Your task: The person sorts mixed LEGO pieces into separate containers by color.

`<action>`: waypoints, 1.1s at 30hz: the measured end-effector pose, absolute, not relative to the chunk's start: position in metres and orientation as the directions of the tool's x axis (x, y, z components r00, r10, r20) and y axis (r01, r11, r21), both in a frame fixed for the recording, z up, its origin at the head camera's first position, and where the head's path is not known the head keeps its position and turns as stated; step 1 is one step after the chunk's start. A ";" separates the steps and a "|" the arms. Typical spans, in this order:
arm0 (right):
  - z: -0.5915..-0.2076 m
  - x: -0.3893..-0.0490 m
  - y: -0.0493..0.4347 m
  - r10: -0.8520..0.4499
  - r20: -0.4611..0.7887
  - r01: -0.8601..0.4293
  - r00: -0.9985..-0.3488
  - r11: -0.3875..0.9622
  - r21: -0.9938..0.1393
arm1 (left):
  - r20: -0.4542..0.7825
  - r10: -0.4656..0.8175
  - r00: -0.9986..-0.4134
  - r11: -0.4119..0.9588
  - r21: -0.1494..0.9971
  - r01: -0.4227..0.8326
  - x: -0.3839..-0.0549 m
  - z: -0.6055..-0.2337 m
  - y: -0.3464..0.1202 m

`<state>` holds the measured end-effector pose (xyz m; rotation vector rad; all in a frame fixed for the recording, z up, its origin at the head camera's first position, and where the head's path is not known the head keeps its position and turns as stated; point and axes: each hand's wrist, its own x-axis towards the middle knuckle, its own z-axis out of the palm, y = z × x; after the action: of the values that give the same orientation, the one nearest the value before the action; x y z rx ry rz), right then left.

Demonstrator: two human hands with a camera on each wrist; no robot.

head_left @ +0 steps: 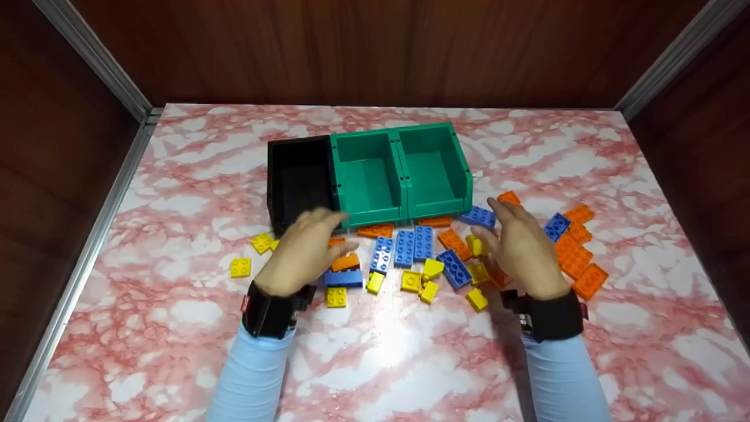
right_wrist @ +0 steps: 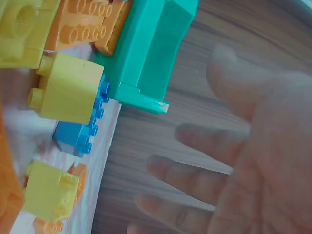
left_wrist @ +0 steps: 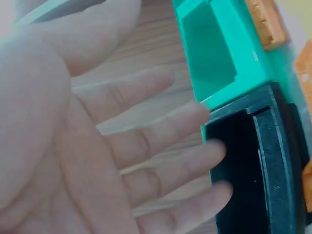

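My left hand (head_left: 304,252) hovers by the front of the black bin (head_left: 271,193), palm down, its fingers fairly straight and spread in the left wrist view. Nothing lies in it. On the other side my right hand (head_left: 524,252) hangs over the right part of the brick pile, fingers extended and holding nothing in the right wrist view. A yellow brick (head_left: 475,245) and a blue brick (head_left: 479,217) lie close to its thumb and fingertips. Near the left thumb are an orange brick (head_left: 345,262) and a blue brick (head_left: 344,278). The hands partly hide some bricks.
Two green bins (head_left: 375,217) adjoin the black bin at its right. Loose blue, yellow and orange bricks lie in front of them, with several orange ones (head_left: 590,281) at the right. Wooden panels (head_left: 375,53) enclose the marbled table (head_left: 146,328) at back and sides.
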<state>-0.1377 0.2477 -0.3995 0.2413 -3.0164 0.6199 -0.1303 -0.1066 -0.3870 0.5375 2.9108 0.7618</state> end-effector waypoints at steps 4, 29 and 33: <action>-0.390 -0.154 0.243 -0.110 0.093 -0.141 -0.990 0.864 -0.484 | 0.023 0.409 -0.912 0.807 0.457 0.373 -0.123 -0.399 -0.107; -0.399 -0.278 0.216 -0.119 -0.110 -0.071 -0.987 0.929 -0.363 | 0.033 0.512 -0.859 0.801 0.344 0.490 -0.098 -0.427 -0.102; -0.410 -0.280 0.216 -0.172 0.003 -0.162 -0.985 0.923 -0.350 | 0.026 0.515 -0.857 0.802 0.337 0.492 -0.097 -0.427 -0.100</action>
<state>-0.2803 0.2157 -0.4101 0.2694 -3.1075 0.5627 -0.0970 -0.0999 -0.4272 0.8164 2.9191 0.5184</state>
